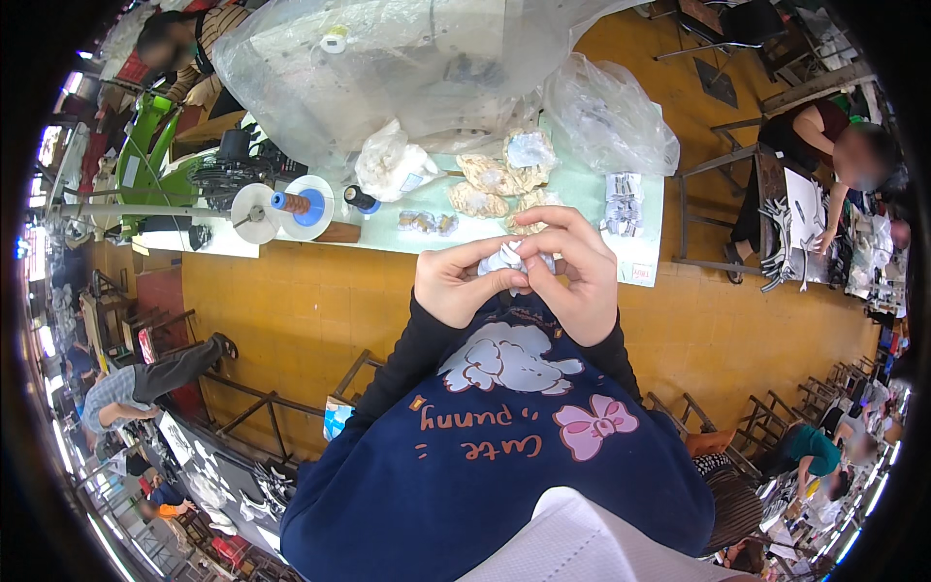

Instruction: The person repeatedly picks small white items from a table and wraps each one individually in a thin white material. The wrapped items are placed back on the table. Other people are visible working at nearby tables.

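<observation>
The left hand (451,281) pinches with thumb and forefinger nearly together; the right hand (582,276) meets it from the other side, thumb and index closed in, its other fingers loosely curved. Between them is a small, crumpled white piece (502,260) of soft-looking material, held in front of the chest, just off the near edge of the pale green table (652,209). I'd let the left pinch anchor it and have the right fingertips do the fine working, with light pressure so the folds don't get crushed; exactly where the pads press is hidden from me. Beyond the hands lie gathered beige fabric bundles (477,200), with a stack of small grey-white pieces (623,204) to the right and a brown thread spool (291,202) to the left.
</observation>
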Available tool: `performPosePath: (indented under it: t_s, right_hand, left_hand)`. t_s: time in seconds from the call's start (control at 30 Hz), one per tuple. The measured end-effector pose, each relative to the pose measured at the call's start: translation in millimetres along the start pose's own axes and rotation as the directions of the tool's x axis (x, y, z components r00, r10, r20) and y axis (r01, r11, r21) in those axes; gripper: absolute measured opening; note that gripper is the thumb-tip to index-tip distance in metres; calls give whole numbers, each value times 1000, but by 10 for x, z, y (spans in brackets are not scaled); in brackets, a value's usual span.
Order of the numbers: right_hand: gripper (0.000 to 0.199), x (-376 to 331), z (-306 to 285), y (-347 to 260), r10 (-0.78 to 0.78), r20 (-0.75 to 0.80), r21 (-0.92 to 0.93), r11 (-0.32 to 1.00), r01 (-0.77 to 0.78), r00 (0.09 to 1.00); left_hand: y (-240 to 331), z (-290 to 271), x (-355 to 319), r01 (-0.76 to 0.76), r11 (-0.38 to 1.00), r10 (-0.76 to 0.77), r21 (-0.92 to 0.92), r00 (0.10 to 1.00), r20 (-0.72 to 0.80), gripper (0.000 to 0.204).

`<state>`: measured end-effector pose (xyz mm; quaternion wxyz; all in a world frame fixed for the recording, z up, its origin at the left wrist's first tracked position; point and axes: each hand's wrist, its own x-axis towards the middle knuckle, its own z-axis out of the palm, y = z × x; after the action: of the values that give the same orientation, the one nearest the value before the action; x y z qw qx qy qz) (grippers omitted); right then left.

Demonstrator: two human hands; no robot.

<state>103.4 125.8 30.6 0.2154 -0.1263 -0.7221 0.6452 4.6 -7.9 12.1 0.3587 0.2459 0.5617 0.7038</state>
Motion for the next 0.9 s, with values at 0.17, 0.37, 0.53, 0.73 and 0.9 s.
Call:
performPosePath:
  t_s: [0.17, 0.37, 0.53, 0.73, 0.9]
  right_hand:
    - [11, 8, 11, 44, -39, -31, 84, 996, 42, 999]
    - [11, 12, -2, 58, -39, -32, 102, 994, 42, 999]
    - [11, 16, -13, 80, -37, -40, 79, 996, 40, 998]
    - [10, 18, -54, 90, -48, -29, 6, 999, 48, 998]
    - [10, 36, -31, 88, -23, -50, 138, 990, 29, 998]
  left_hand:
    - [1, -11, -2, -24, 997, 23, 78, 1000, 4, 34]
    - [34, -9, -1, -31, 998, 30, 57, 999, 26, 35]
    - [42, -2, 13, -33, 998, 32, 45, 999, 23, 36]
    - [54, 11, 28, -30, 994, 30, 108, 1000, -2, 37]
    - [54, 17, 42, -2, 996, 3, 91, 1000, -2, 37]
